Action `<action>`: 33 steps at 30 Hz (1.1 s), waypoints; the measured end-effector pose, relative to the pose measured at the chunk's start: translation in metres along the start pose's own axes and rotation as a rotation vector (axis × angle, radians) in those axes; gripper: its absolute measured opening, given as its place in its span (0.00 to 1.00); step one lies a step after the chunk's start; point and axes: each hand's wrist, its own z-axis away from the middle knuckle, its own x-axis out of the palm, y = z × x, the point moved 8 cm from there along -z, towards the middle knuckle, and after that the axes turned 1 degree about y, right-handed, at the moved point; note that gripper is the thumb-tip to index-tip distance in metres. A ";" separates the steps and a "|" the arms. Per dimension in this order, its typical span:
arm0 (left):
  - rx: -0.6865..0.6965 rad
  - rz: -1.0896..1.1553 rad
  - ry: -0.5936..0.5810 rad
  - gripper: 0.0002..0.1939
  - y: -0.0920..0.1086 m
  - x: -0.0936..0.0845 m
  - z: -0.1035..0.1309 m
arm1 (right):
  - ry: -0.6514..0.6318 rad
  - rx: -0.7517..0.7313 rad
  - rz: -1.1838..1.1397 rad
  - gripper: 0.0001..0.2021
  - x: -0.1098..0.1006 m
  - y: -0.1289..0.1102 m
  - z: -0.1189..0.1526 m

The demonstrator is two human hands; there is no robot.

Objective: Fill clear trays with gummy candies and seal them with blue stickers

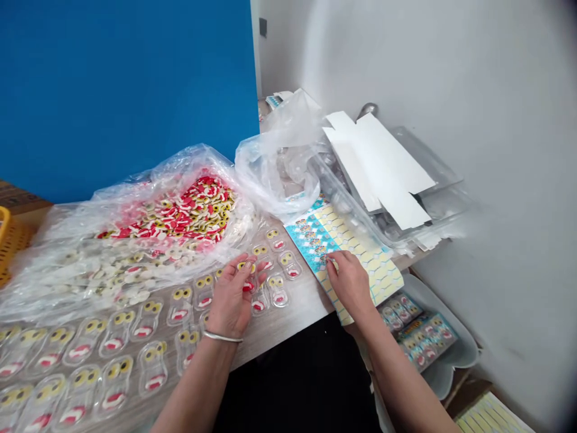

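My left hand, with a silver bangle at the wrist, is closed round a small clear plastic tray with yellow eye pieces and a red mouth piece. Similar filled trays lie in rows on the wooden table beneath and to the left. At the right, my right hand rests over the printed sticker sheets, its thumb and finger pinched at the blue part. Whatever sits between those fingertips is too small to make out.
A large clear bag of red, white and yellow pieces lies behind the rows. White cut card sits on clear plastic trays at the back right. A grey bin holds finished packs below the right edge. A yellow basket stands far left.
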 end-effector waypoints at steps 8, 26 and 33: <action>-0.018 -0.018 0.024 0.09 -0.008 0.007 0.010 | -0.151 -0.144 0.042 0.09 0.046 -0.025 -0.052; -0.350 0.210 -0.335 0.17 -0.051 0.061 0.020 | -0.648 0.223 -1.431 0.11 0.018 -0.079 -0.024; -0.316 0.293 -0.260 0.12 -0.067 0.062 0.017 | -0.014 0.465 -1.673 0.08 0.028 -0.077 -0.015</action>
